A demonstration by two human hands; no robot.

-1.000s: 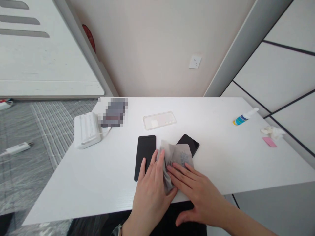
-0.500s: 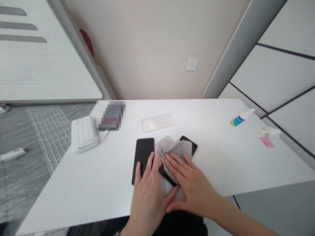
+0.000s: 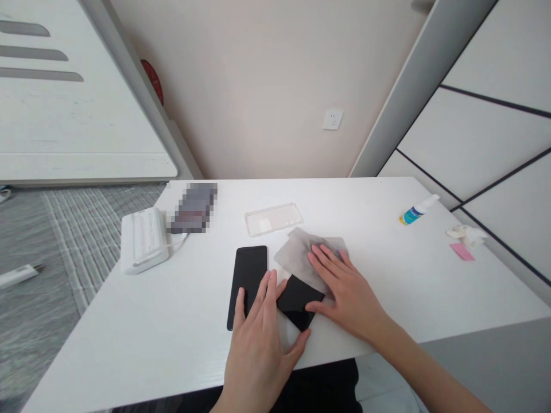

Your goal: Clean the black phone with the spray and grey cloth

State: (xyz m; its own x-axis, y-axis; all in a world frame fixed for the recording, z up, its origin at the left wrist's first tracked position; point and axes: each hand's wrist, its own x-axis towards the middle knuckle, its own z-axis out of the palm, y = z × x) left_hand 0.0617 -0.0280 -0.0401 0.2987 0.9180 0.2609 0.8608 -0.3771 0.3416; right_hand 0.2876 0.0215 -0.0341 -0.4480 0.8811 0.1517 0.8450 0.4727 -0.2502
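Note:
A black-screened phone [image 3: 297,298] lies slanted on the table, its far part hidden under a thin grey cloth [image 3: 295,252]. My left hand [image 3: 260,338] is spread, with index finger and thumb at the two sides of the phone's near end, holding it in place. The other left fingers reach over a second dark phone [image 3: 249,272]; whether they touch it I cannot tell. My right hand [image 3: 346,287] presses the cloth down with its fingertips, the thumb resting on the slanted phone's screen.
Behind the phones lies a clear phone case [image 3: 274,219]. A white power bank [image 3: 144,241] with a cable and a blurred-out dark object [image 3: 194,207] are at the left. On the right are a small spray bottle [image 3: 418,210], a crumpled tissue [image 3: 469,234] and a pink slip [image 3: 462,251].
My right hand has pushed the cloth away and to the right. More of the slanted phone's near end shows now. My left hand stays nearly in place.

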